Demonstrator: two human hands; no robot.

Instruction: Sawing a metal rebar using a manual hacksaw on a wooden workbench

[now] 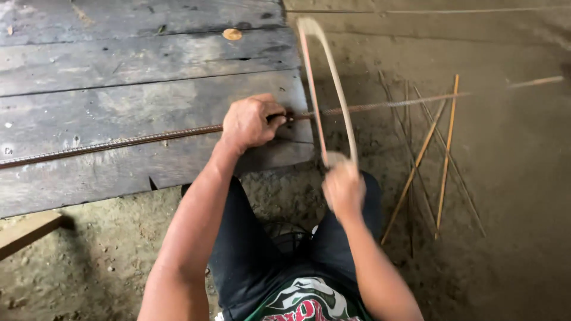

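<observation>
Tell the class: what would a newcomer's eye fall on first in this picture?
The blurred hacksaw at centre, gripped by the right hand, crossing a long ribbed steel bar. The left hand pins that bar on the dark wooden planks. Thin rods lie on the dirt at right.

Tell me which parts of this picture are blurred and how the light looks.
Head view: the right hand and hacksaw are smeared by motion blur; the left hand and ribbed steel bar look sharp; light is soft and even, without glare.

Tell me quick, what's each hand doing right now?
Left hand: closed on the ribbed steel bar, pinning it to the planks.
Right hand: closed on the hacksaw handle.
</observation>
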